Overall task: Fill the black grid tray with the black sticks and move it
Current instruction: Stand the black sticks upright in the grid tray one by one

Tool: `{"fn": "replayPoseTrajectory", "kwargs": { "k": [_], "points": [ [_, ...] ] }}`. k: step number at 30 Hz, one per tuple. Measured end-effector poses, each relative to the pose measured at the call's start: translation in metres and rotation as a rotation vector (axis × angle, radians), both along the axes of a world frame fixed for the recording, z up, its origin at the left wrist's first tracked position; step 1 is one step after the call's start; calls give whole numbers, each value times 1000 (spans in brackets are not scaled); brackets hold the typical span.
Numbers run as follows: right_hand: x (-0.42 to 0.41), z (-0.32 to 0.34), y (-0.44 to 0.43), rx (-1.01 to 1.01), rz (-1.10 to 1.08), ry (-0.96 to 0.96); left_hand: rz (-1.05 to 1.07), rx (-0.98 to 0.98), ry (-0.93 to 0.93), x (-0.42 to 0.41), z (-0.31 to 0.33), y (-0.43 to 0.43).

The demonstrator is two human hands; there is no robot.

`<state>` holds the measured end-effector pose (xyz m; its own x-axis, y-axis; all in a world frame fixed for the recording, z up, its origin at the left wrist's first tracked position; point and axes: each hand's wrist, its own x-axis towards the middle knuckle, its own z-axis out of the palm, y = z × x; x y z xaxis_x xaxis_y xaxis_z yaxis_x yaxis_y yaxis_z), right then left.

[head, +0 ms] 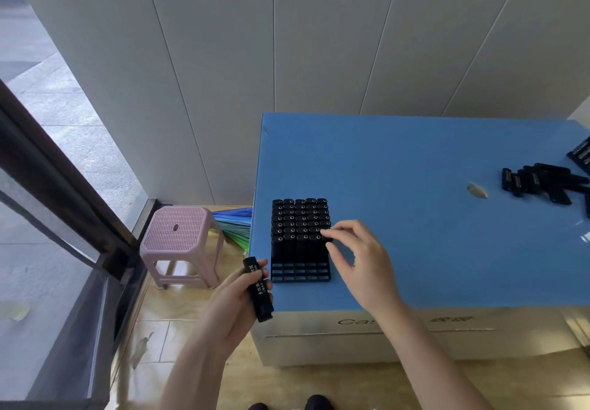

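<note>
- The black plastic grid tray (300, 274) sits near the 7 o'clock corner of the blue tabletop (415, 218). Upright black sticks (300, 221) fill all but its three rows at 6 o'clock.
- The left hand (233, 304), at the tray's 8 o'clock, curls its fingers round one printed black stick (259, 293).
- The right hand (360, 259) is loosely spread, with index tip and thumb against the front row's 3 o'clock stick. I cannot tell whether they pinch it or merely touch it.
- The sticks look rigid, smooth and light, so they are best gripped mid-body and lowered straight in.
- The loaded tray is likely top-heavy, so it is best held by its base edges at 3 and 9 o'clock and kept level.
- A loose pile of sticks (539, 183) lies well apart, at the tray's 2 o'clock.
</note>
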<state>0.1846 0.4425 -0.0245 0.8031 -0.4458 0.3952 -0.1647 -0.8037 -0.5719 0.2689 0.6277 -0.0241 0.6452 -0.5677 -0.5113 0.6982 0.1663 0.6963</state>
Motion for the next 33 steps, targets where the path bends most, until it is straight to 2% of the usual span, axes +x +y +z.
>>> {"fn": "replayPoseTrajectory", "kwargs": {
  "k": [2, 5, 7, 13, 17, 21, 25, 29, 33],
  "points": [
    [-5, 6, 20, 259, 51, -20, -11, -3, -41, -1, 0, 1],
    [-6, 13, 51, 643, 178, 236, -11, -19, -97, -5, 3, -1],
    [-4, 9, 65, 789, 220, 361, 2, -24, -111, -8, 5, -3],
    [1, 3, 77, 1215, 122, 386, 80, 17, -187, -12, 2, -8],
    [2, 2, 78, 1209, 116, 378, 117, 5, -228, -15, -2, -12],
    [1, 0, 75, 1288, 113, 323, 146, 57, -285, -16, -5, -15],
    [2, 2, 69, 1313, 110, 421, 171, 99, -319, -18, -8, -16],
    [4, 8, 69, 1493, 92, 493, 120, 98, -370, -21, -4, -18],
    [6, 4, 68, 1685, 68, 429, 53, 85, -423, -18, -3, -14]
  ]
}}
